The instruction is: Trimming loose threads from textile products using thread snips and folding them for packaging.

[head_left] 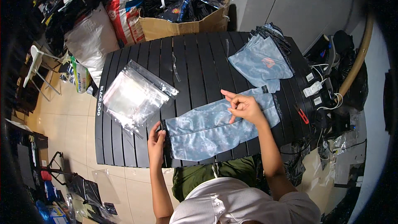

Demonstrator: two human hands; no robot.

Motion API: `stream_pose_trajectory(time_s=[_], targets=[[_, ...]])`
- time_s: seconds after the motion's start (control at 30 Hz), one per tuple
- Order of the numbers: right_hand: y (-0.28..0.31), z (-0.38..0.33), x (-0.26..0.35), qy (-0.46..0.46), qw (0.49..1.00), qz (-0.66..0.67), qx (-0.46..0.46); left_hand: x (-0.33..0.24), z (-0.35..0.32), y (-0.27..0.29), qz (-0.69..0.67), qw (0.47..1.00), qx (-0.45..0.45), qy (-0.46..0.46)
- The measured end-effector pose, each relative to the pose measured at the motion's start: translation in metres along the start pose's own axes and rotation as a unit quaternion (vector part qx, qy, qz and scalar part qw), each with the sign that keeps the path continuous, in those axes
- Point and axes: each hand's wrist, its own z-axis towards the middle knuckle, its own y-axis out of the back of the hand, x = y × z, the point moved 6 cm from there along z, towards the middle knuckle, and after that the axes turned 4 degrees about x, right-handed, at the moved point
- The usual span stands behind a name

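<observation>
A pale blue-grey patterned fabric sleeve lies flat across the near side of the black slatted table, with black bands at both ends and a dark seam running lengthwise. At its left end, my left hand pinches the black band between thumb and fingers. Over the right half of the sleeve is my right hand, its index finger stretched out and the others partly bent, with nothing seen in it. Beyond that hand sits a heap of similar blue-grey sleeves. Clear plastic bags lie in a stack on the left.
Red-handled snips rest near the table's right edge, beside white chargers with cables. A cardboard box of dark packed goods and a white sack stand behind the table. A plastic strip lies at mid-table.
</observation>
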Motion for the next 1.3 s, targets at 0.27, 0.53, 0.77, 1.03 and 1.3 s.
stream_pose_trajectory(time_s=[0.27, 0.53, 0.77, 1.03, 1.3], targets=[[0.0, -0.001, -0.008, -0.028, 0.999, 0.025, 0.007, -0.004, -0.003, -0.002, -0.002, 1.0, 0.008, -0.011], [0.003, -0.003, -0.008, -0.007, 1.0, -0.001, 0.008, -0.002, -0.002, -0.005, 0.009, 1.0, 0.014, -0.018], [0.029, -0.011, 0.029, 0.04, 0.963, -0.237, -0.124, 0.0, -0.007, -0.001, 0.021, 1.0, 0.001, -0.019], [0.149, -0.12, -0.038, -0.27, 0.747, -0.511, -0.329, -0.005, -0.016, -0.013, 0.177, 0.983, 0.023, -0.046], [0.16, -0.14, -0.04, -0.165, 0.924, -0.118, -0.324, -0.045, -0.018, 0.008, 0.088, 0.995, -0.003, -0.052]])
